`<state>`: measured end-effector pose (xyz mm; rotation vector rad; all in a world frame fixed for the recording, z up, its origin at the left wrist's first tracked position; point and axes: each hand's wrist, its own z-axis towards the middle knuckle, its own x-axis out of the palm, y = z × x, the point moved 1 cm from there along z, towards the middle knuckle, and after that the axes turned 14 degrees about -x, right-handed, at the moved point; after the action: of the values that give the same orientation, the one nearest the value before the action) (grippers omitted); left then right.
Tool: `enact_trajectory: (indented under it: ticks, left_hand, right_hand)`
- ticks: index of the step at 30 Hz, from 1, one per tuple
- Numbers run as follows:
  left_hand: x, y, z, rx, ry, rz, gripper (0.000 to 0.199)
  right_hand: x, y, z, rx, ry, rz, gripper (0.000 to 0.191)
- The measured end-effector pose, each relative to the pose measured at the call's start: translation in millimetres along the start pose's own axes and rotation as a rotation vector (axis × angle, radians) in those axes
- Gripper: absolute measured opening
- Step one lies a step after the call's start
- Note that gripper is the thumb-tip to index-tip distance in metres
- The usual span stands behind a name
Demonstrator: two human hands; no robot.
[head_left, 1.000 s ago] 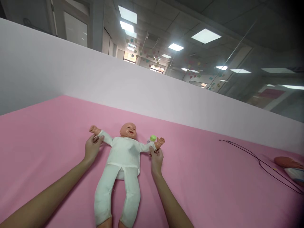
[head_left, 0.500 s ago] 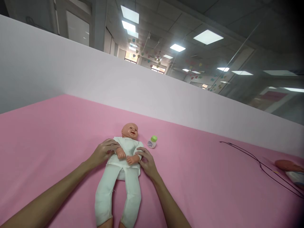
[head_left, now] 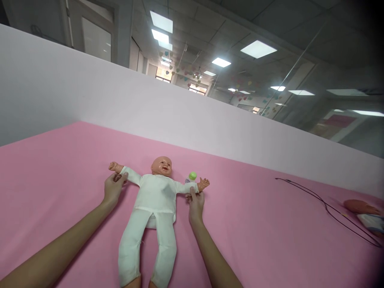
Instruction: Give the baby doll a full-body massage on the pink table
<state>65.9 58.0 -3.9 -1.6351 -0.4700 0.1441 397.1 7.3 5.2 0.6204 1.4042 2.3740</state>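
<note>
A baby doll [head_left: 157,194] in a white top and white trousers lies on its back on the pink surface, both arms spread out sideways. Near the wrist of the doll's arm on the left of the view, my left hand [head_left: 115,187] grips the sleeve. My right hand [head_left: 196,200] holds the other sleeve close to its cuff, thumb on top. Behind that sleeve stands a small bottle with a green cap [head_left: 192,175], its lower part mostly hidden by the doll's arm.
The pink surface [head_left: 255,224] runs back to a low white wall [head_left: 180,116]. A thin dark cord [head_left: 325,204] lies at the right. Beside it at the right edge is another doll [head_left: 361,207], partly cut off.
Both hands have moved outward and up, and the doll's arms have gone from folded over its belly to stretched out sideways. The right-hand sleeve now covers part of the bottle.
</note>
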Motion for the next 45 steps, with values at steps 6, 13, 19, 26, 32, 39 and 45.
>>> enact_trajectory:
  ticks: [6,13,19,26,32,39,45]
  left_hand:
    - [6.8,-9,-11,0.303,0.186,0.212,0.031]
    - [14.6,-1,-24,1.005,0.554,0.617,0.029]
    - [12.8,-3,-22,0.617,0.351,0.456,0.023]
    - [-0.6,3,3,0.055,0.009,0.011,0.04]
    - [7.7,-2,-16,0.584,0.266,0.386,0.023]
    - [18.2,1,-27,0.92,0.511,0.603,0.03]
    - [9.4,-2,-14,0.238,0.169,0.201,0.037]
  right_hand:
    - [7,9,-1,-0.168,0.273,-0.001,0.051]
    - [12,11,-16,-0.421,0.872,-0.179,0.04]
    - [14,5,-11,-0.269,0.468,-0.09,0.03]
    - [-2,-2,4,-0.02,0.106,-0.051,0.044]
    - [7,7,-2,-0.241,0.409,-0.053,0.034]
    - [13,3,-15,-0.308,0.685,-0.082,0.021]
    - [8,-3,-2,0.002,0.237,0.055,0.043]
